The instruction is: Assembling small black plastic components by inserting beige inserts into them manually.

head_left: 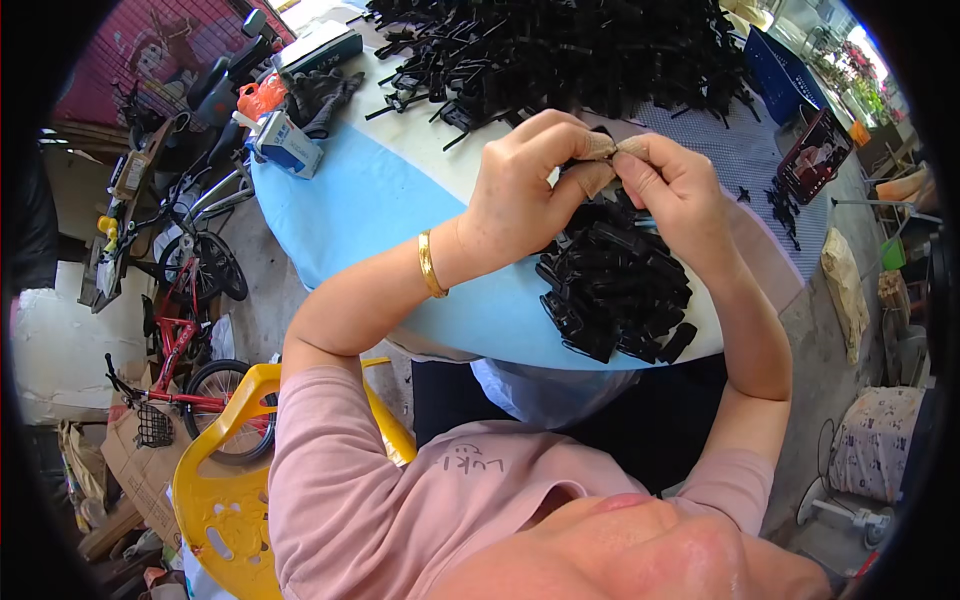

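Observation:
My left hand point(520, 185) and my right hand point(675, 190) meet above the table, thumbs and forefingers pinched together. Between them is a small black plastic part point(603, 132), mostly hidden by the fingers, so its exact kind does not show. Tan wraps cover some of my fingertips. Just below my hands, at the table's near edge, lies a pile of short black plastic pieces point(620, 290). Beyond them spreads a large heap of black plastic parts with thin straps or stems point(560, 60).
The round table point(350, 200) has a light blue and cream cover. At its left stand a blue and white carton point(288, 147), a red plastic bag point(262, 95) and dark gloves point(325, 98). A lit screen point(815, 155) and blue basket point(780, 70) are right. A yellow chair point(225, 440) is beside me.

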Motion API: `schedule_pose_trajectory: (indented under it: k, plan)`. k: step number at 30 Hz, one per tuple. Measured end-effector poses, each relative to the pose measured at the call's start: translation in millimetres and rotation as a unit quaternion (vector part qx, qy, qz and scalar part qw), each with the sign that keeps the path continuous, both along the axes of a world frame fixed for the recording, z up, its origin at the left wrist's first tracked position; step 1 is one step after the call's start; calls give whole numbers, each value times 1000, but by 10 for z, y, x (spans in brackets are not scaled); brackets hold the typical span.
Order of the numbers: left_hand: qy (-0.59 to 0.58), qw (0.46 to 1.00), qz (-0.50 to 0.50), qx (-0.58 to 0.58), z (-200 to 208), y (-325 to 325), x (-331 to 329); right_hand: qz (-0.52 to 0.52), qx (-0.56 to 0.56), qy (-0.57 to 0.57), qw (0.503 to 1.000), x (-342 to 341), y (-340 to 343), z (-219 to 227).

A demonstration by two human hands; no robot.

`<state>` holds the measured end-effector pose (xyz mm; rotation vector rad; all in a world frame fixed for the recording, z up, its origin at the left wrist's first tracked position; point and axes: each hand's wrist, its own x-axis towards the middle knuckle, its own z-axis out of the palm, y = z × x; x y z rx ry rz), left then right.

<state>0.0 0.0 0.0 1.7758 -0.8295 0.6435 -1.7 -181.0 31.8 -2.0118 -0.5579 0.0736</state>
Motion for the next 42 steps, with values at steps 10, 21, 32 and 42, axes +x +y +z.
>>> schedule_pose_trajectory:
  k: [10,21,32,42]
  plan:
    - [122,974,-184,60,92,-39,-63,-68,-258,-189,945,947,-766,-96]
    - [236,946,-224,6,12,-15,23,-90,-373,-366,848,1144,-729,-397]
    - [361,925,-113,-44,-28,49,241,84,150,-16,985,441,-50,-135]
    - [172,984,-43,19,-8,6,111,33,147,120,981,342,29,-173]
